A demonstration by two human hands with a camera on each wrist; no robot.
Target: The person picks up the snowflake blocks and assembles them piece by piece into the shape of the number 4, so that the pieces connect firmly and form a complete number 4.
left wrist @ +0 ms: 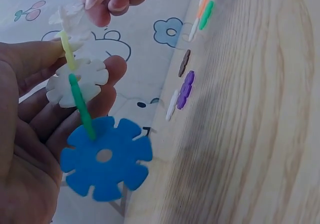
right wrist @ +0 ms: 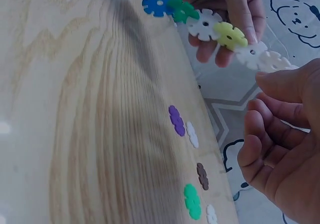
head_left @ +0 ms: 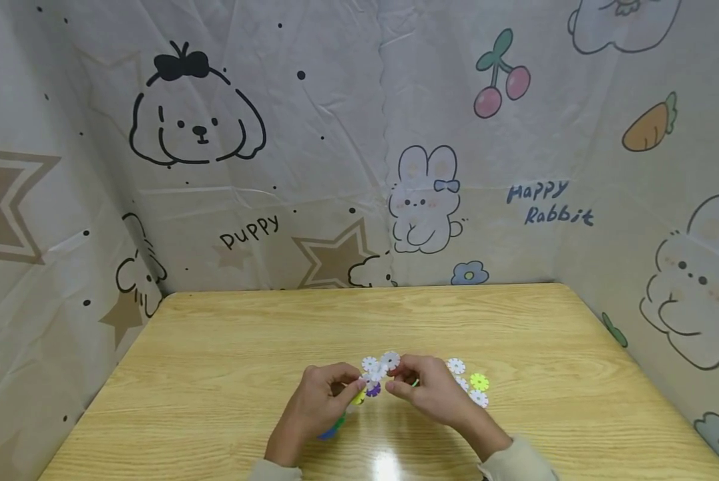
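Note:
A chain of notched plastic snowflake discs is stretched between my two hands above the table. It runs from a blue disc at the free end through a green disc, a white one and a yellow disc to white discs at the other end. My left hand pinches the chain near the yellow disc, thumb on top and fingers beneath. With thumb and fingers, my right hand holds the last white disc; its other fingers are loosely curled.
Loose snowflake discs lie on the wooden table. A purple disc is below the hands, while a yellow disc and several white ones lie right of my right hand. Patterned cloth hangs behind and beside the table.

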